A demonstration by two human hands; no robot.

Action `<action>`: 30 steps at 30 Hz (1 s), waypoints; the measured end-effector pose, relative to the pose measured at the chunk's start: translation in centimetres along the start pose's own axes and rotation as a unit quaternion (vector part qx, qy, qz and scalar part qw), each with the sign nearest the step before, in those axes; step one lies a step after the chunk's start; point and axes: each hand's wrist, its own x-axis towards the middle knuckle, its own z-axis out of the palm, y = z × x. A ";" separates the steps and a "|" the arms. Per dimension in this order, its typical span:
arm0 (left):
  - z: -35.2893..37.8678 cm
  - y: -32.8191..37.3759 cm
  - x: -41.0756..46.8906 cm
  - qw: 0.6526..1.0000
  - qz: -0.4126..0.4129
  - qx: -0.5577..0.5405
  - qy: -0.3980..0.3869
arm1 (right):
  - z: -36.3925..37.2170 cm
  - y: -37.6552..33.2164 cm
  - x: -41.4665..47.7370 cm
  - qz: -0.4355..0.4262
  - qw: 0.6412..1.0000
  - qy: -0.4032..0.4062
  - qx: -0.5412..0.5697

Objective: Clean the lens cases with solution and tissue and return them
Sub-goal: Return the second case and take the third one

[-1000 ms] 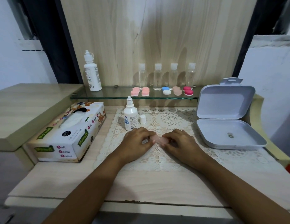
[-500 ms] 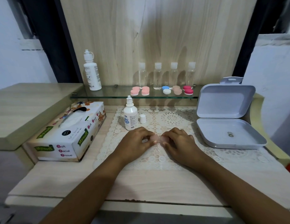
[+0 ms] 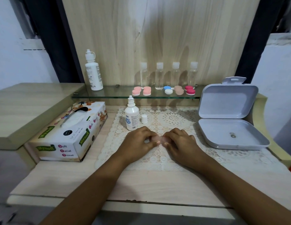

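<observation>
Hardly shifting, pale pink lens case is still lying mid lace mat.
Left hand and right hand are pinching its ends; keeping it pressed flat should be steadying it for opening, solution bottle waiting just behind.

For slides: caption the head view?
Left hand and right hand grip a pale pink plastic lens case over a white lace mat, near an uncapped white solution bottle.

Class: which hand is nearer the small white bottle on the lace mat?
Left: the left hand lies just in front of the bottle; the right hand lies farther right.
</observation>
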 end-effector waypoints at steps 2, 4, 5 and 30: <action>0.0 0.1 0.0 1.000 -0.009 -0.008 0.002 | 0.0 0.0 0.0 -0.001 1.000 0.002 0.003; 0.0 0.1 -0.1 1.000 -0.018 -0.007 0.001 | -0.1 0.0 -0.1 -0.002 1.000 0.002 0.005; 0.0 0.1 -0.1 1.000 -0.022 -0.008 -0.002 | -0.1 0.0 -0.1 -0.003 1.000 0.003 0.006; -0.4 0.3 -0.6 0.999 0.027 -0.042 -0.021 | 0.0 0.2 0.0 0.002 1.000 -0.003 0.017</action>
